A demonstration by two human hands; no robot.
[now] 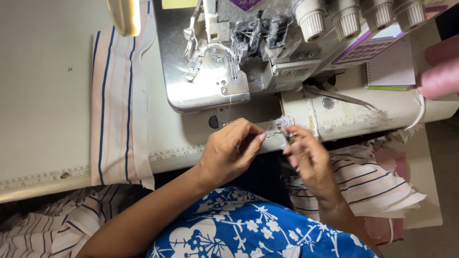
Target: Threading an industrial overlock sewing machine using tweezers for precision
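Pale fabric scrap (279, 125) — seemingly lengthwise left-right — between both hands.

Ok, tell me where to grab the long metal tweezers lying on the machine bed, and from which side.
Take the tweezers at the wide joined end near the machine body, coming from above. They lie flat, pointed tips aimed right toward the pink thread cone, so the broader left end seems the easier pinch.

Bare table (43, 95) lies open leftward; the sewing machine (248, 52) blocks ahead, thread cones (440, 71) crowd right.
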